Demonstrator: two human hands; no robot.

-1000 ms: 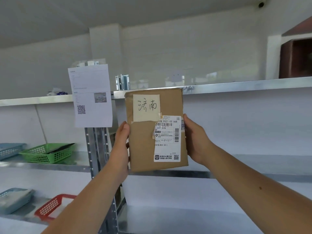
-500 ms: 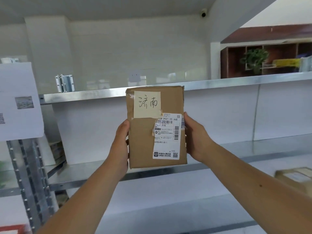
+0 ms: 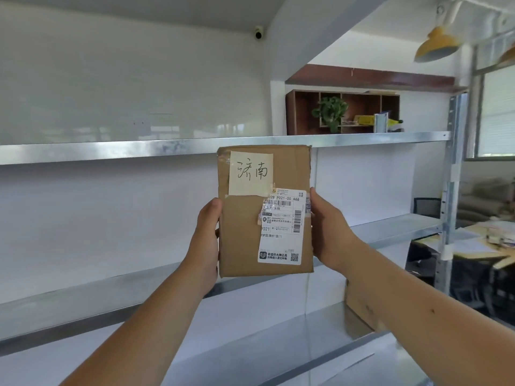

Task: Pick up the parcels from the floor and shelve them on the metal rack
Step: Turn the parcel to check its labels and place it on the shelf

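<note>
We hold the brown cardboard parcel (image 3: 264, 210) upright at the centre of our view, in front of the metal rack (image 3: 111, 151). Its top edge lines up with the lip of the upper shelf and its bottom edge with the front of the middle shelf. Both hands carry it, and we cannot tell whether it touches either shelf.

Our left hand (image 3: 206, 240) grips the parcel's 9 o'clock edge and our right hand (image 3: 330, 232) grips its 3 o'clock edge. Each thumb lies against the edge and the fingers curl behind, out of sight.

A cream note (image 3: 250, 172) with handwritten characters is taped toward the parcel's 11 o'clock corner. A white shipping label (image 3: 281, 227) with barcodes covers the face toward 5 o'clock, and its right margin wraps round the edge under our right thumb.

At 4 o'clock a second cardboard box (image 3: 358, 307) sits on the lower shelf, partly hidden by our right forearm. At 1 o'clock, beyond the top shelf, stands a wooden cubby unit (image 3: 303, 112) with a green plant (image 3: 330, 110) in it. A small dome camera (image 3: 258, 33) hangs from the ceiling at 12 o'clock.
</note>
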